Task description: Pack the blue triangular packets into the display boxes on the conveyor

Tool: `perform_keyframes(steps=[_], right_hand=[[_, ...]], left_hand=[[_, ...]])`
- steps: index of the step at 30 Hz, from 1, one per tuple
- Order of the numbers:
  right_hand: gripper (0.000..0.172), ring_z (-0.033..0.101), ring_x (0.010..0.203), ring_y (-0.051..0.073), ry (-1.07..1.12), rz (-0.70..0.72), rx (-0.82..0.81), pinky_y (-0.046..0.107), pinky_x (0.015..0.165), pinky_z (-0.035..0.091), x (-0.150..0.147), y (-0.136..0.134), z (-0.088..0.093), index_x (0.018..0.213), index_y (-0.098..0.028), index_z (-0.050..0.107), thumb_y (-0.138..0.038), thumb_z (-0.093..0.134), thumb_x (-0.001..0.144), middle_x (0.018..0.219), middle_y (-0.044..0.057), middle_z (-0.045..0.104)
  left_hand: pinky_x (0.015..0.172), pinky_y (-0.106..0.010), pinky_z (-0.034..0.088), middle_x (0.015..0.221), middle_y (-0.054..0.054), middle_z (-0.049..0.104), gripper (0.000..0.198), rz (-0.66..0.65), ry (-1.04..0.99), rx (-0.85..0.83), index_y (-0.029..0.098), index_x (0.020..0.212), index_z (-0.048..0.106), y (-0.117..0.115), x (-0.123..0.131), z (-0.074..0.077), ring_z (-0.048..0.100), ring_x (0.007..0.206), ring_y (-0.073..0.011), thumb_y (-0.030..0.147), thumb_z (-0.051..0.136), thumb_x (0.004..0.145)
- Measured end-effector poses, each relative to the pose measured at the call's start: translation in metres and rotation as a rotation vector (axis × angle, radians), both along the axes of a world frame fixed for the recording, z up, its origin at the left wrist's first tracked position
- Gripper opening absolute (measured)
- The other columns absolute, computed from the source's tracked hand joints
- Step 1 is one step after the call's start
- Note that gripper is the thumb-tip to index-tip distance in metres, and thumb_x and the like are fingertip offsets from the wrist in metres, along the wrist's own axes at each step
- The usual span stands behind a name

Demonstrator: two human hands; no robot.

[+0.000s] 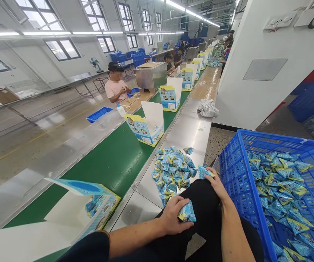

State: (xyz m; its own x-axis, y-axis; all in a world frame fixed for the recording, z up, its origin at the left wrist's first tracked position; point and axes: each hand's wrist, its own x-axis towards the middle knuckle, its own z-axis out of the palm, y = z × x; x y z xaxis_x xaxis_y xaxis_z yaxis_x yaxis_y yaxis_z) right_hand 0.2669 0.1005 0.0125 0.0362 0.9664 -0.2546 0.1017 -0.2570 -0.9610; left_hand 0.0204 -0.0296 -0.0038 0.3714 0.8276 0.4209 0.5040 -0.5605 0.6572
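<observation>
- Pyramid-shaped packets sit in a loose pile on the metal tabletop, and the person I'm watching has more in hand.
- Left hand, at the near edge of the pile: its fingers curl round a blue-and-yellow packet. I'd keep that hold light, since a hard squeeze could crumple the wrapper or crush whatever is inside.
- Right hand, just right of the pile: its fingertips pinch another packet. Pinching near an edge would probably spare the shape; whether the fingers hide a second one, I cannot tell.
- Near carton, left of the pile on the green belt: flaps spread wide, some packets showing inside.
- Blue tray, well beyond the pile and to its left: I cannot make out any contents.
- Second carton, beyond the pile on the same belt: lid raised, its inside mostly hidden by the front wall.
- Blue crate, right of the pile: many packets heaped behind its slatted side, with blue floor showing between them.
</observation>
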Motion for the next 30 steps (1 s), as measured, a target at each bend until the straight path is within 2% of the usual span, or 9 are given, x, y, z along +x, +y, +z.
perform_keyframes(steps=[5,11,16,20,25,30], right_hand=[[0.083,0.058,0.091,0.019,0.075,0.069,-0.027,0.027,0.077,0.046,0.001,-0.005,0.004,0.123,-0.021,0.052,-0.072,0.074,0.062,0.107,0.006,0.062],[0.096,0.061,0.092,0.021,0.187,0.137,-0.172,0.030,0.083,0.049,0.001,-0.009,0.011,0.135,-0.024,0.040,-0.070,0.077,0.059,0.110,0.006,0.062],[0.084,0.062,0.097,0.023,0.164,0.144,-0.131,0.030,0.083,0.049,0.001,-0.009,0.012,0.132,-0.023,0.046,-0.062,0.073,0.063,0.116,0.007,0.062],[0.073,0.059,0.104,0.022,0.063,0.147,-0.055,0.031,0.094,0.046,0.004,-0.006,0.010,0.127,-0.021,0.052,-0.054,0.066,0.063,0.123,0.004,0.060],[0.072,0.055,0.109,0.022,0.005,0.195,-0.050,0.032,0.102,0.042,0.007,-0.004,0.011,0.126,-0.021,0.054,-0.054,0.061,0.063,0.125,0.004,0.058],[0.068,0.052,0.119,0.025,-0.038,0.165,-0.005,0.032,0.104,0.041,0.005,-0.006,0.016,0.122,-0.021,0.058,-0.055,0.060,0.063,0.130,0.004,0.057]], left_hand=[[0.091,-0.041,0.059,0.116,-0.012,0.063,0.080,-0.005,-0.031,0.019,0.023,0.142,0.053,0.000,0.001,0.002,0.065,0.103,-0.0244,0.043,0.085,0.072],[0.091,-0.039,0.058,0.116,-0.011,0.063,0.081,-0.015,-0.008,-0.012,0.024,0.142,0.052,0.000,0.000,0.005,0.065,0.103,-0.0236,0.042,0.085,0.071],[0.092,-0.038,0.058,0.116,-0.011,0.063,0.080,-0.008,-0.011,-0.001,0.023,0.142,0.052,0.000,0.001,0.004,0.065,0.103,-0.0232,0.044,0.084,0.072],[0.093,-0.039,0.058,0.117,-0.011,0.062,0.083,-0.008,-0.002,-0.022,0.024,0.143,0.051,-0.001,0.001,0.001,0.065,0.103,-0.0239,0.043,0.086,0.070],[0.091,-0.039,0.058,0.117,-0.012,0.062,0.084,-0.018,-0.005,-0.026,0.024,0.144,0.051,-0.001,0.001,-0.002,0.065,0.103,-0.0243,0.045,0.086,0.071],[0.091,-0.040,0.058,0.117,-0.012,0.062,0.081,-0.026,-0.018,-0.020,0.022,0.143,0.051,0.001,0.002,-0.005,0.064,0.104,-0.0244,0.048,0.083,0.073]])
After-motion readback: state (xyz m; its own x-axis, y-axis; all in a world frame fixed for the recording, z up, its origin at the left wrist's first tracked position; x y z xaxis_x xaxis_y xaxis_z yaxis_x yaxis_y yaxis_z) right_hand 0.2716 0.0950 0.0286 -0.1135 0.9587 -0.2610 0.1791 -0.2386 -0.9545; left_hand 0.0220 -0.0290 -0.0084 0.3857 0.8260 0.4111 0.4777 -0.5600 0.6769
